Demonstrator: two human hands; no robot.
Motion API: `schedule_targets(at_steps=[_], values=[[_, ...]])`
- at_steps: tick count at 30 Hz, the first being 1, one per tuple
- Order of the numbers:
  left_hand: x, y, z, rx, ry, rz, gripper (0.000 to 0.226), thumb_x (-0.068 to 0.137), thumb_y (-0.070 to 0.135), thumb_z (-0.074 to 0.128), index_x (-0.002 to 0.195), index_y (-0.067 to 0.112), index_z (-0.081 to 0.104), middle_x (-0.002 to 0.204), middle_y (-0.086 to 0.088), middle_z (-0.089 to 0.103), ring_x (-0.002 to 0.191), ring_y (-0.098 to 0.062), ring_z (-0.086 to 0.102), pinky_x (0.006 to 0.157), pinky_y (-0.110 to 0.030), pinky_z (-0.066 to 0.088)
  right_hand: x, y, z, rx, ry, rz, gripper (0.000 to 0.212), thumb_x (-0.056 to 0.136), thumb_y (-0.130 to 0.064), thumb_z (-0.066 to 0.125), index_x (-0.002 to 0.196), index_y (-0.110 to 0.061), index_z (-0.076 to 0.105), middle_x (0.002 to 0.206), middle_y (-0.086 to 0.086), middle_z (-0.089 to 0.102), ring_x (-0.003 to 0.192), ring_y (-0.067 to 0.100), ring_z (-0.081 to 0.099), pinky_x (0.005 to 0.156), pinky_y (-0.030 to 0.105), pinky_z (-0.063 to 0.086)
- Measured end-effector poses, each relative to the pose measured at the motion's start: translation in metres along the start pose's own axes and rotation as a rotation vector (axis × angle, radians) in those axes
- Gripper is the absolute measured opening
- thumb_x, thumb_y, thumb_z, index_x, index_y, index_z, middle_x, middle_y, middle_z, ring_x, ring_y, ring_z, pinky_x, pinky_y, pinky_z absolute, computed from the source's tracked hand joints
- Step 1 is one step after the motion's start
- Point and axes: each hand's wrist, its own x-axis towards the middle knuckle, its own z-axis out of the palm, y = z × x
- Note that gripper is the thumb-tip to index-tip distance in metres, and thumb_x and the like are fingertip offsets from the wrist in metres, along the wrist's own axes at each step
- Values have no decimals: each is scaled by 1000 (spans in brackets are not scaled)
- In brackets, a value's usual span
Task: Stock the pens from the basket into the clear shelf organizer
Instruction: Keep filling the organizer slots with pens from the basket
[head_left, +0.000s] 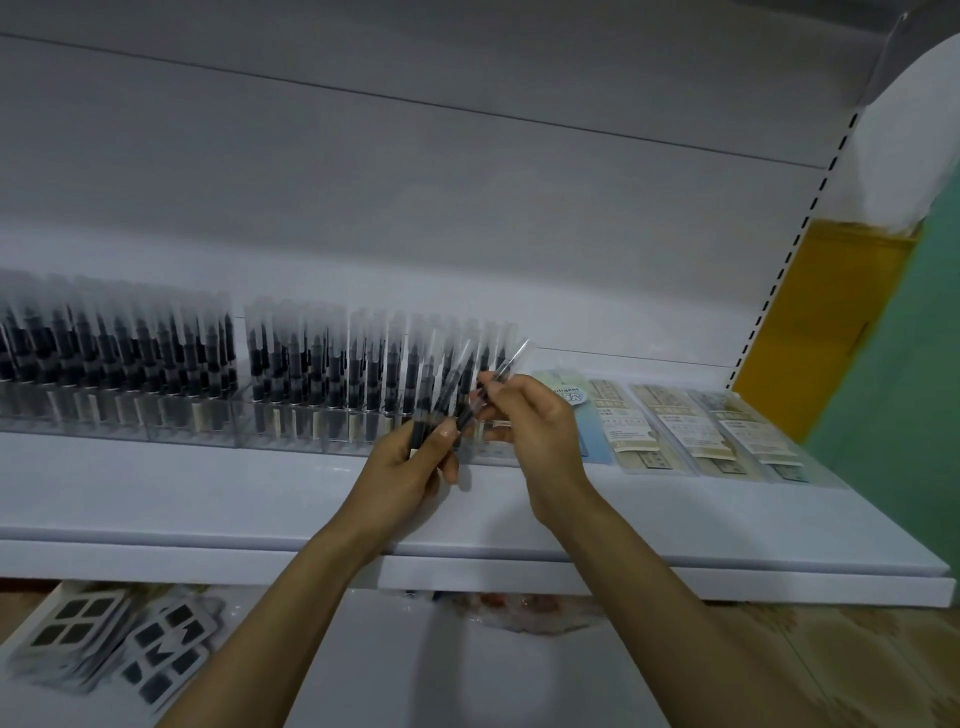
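The left hand (410, 467) grips a fanned bundle of sleeved pens (448, 395) in front of the right end of the clear organizer (197, 434). The right hand (535, 421) pinches a single pen (508, 364) beside the bundle. Flat packets (670, 426) lie just right of the organizer, and bare white shelf (208, 499) runs along the front edge.

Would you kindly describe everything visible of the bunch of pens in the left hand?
The bunch of pens is a fan of several slim pens with dark barrels and clear frosted caps, looking plastic. The left hand grips their lower ends, caps pointing up and right, in front of the clear organizer. The right hand pinches one pen at the fan's right edge.
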Motion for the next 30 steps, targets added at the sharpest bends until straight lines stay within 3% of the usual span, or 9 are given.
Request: schedule_targets(at_steps=[3,7,9,13,16,20,30], values=[[0,0,1,10,30,8,38,99,31,42,75,5,56,46,9,53,41,-1,39,45,-10,33,-2,1,0,-10,-4,-84,9,94,-7,57,91,-7,65,79,5,69,66,7,65,64,20,54],[2,-4,1,-29,72,-27,37,98,36,42,88,8,64,52,7,51,43,-2,39,44,-11,33,10,-4,-7,71,283,-206,23,95,-1,52,117,-11,50,87,9,70,72,12,67,69,24,56],[3,-6,0,-56,75,-36,35,96,38,42,97,11,65,58,3,49,44,-3,39,44,-12,33,15,-4,-11,-31,325,-318,27,96,-4,53,120,-14,46,90,10,70,79,16,69,74,29,57],[4,-7,0,-53,76,-37,36,96,40,42,95,13,65,59,2,45,46,-4,37,44,-14,32,20,3,-11,-352,245,-480,29,96,-11,54,125,-15,48,82,5,69,78,18,67,73,32,55],[4,-7,-1,-49,72,-32,36,96,40,42,95,12,65,58,1,42,46,-4,36,44,-14,32,27,3,-9,-544,129,-463,30,95,-12,55,124,-15,50,80,1,69,74,13,66,71,32,55],[4,-8,0,-67,73,-33,35,97,38,42,94,11,64,56,3,42,45,-4,36,43,-14,31,23,9,-5,-747,6,-431,26,94,-12,55,120,-15,53,80,3,69,71,18,66,68,41,56],[2,-6,0,-62,66,-23,34,95,38,43,91,12,65,56,2,41,44,-2,37,44,-13,33,20,19,0,-751,95,-476,24,92,-18,62,114,-12,56,66,-10,60,66,17,63,63,42,55]])
